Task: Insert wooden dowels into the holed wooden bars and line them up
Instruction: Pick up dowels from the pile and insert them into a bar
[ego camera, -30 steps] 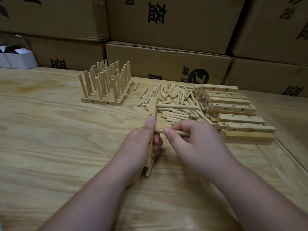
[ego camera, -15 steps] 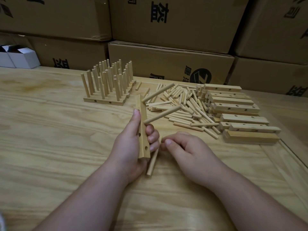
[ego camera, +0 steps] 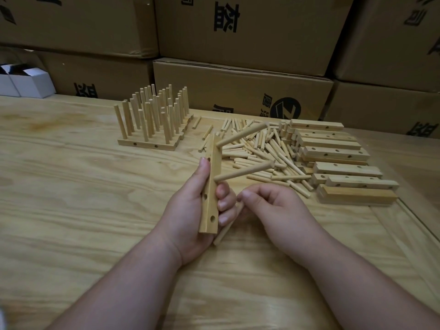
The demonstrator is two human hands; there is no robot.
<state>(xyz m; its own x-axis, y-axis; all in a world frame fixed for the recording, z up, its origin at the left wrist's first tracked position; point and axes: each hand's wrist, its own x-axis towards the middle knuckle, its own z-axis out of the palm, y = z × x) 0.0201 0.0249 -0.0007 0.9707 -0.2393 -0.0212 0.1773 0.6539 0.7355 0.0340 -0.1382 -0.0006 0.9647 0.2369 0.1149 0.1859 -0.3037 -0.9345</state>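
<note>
My left hand (ego camera: pixel 190 210) grips a holed wooden bar (ego camera: pixel 210 186), thumb along one side and fingers curled round the other; my right hand (ego camera: pixel 273 210) pinches a dowel (ego camera: pixel 226 228) just beside it.

Two dowels (ego camera: pixel 242 173) already stick out of the bar. Beyond the bar lies the loose dowel pile (ego camera: pixel 262 151), right of that the stacked empty bars (ego camera: pixel 345 167), and left of the pile the finished row of pegged bars (ego camera: pixel 152 122).

upper middle carton (ego camera: pixel 250 32): large black Chinese characters, cropped, seemingly 益 | lower middle carton (ego camera: pixel 238 91): round black logo (ego camera: pixel 288 108) with diagonal strokes, partly cut characters beside it | other cartons: unreadable black fragments
</note>
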